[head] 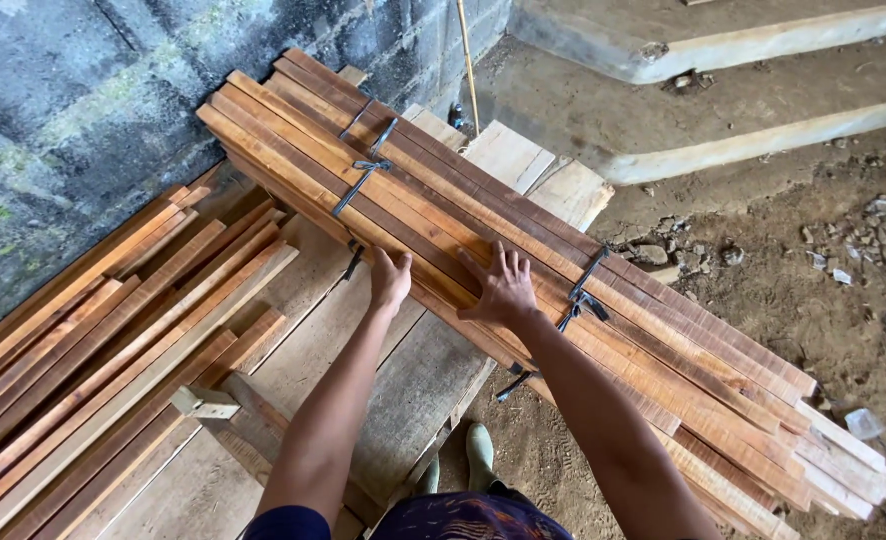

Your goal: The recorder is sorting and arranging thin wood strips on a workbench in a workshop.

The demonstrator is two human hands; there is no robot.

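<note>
Head view: a strapped bundle of wooden slats lies slantwise across wide planks. The left hand rests at the bundle's near edge, fingers together; the right hand lies flat on top, fingers spread. Loose slats lie left of the bundle.

A rough timber yard or building site: stacked planks (some strapped in a bundle), block wall, dirt floor.

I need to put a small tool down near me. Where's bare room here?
Free: the wide planks between the loose slats and the strapped bundle, and the dirt floor right of the bundle. Crowded: the bundle top, where the left hand and right hand press.
</note>
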